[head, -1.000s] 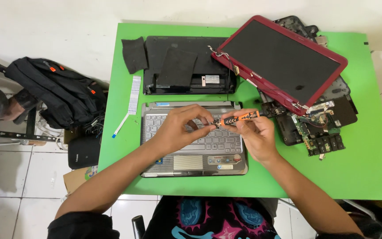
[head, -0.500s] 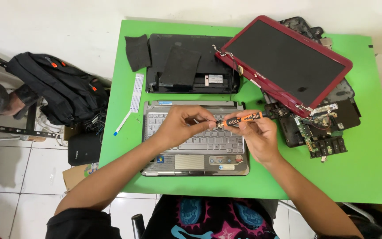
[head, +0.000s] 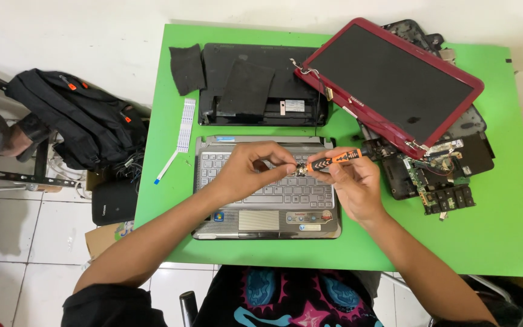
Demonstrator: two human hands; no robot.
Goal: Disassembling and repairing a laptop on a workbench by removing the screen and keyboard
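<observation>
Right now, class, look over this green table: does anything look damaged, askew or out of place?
Yes. The red laptop screen lies detached and askew at the table's far right, loose wires at its hinges, resting on a bare circuit board and black casing. A white ribbon cable lies loose beside the silver keyboard base.

Green surface (head: pixel 491 242) carries: silver keyboard deck (head: pixel 266 189), black base panel (head: pixel 261 85), red-framed screen (head: pixel 391 82), white ribbon cable (head: pixel 183 127), circuit board (head: pixel 440 181).
</observation>
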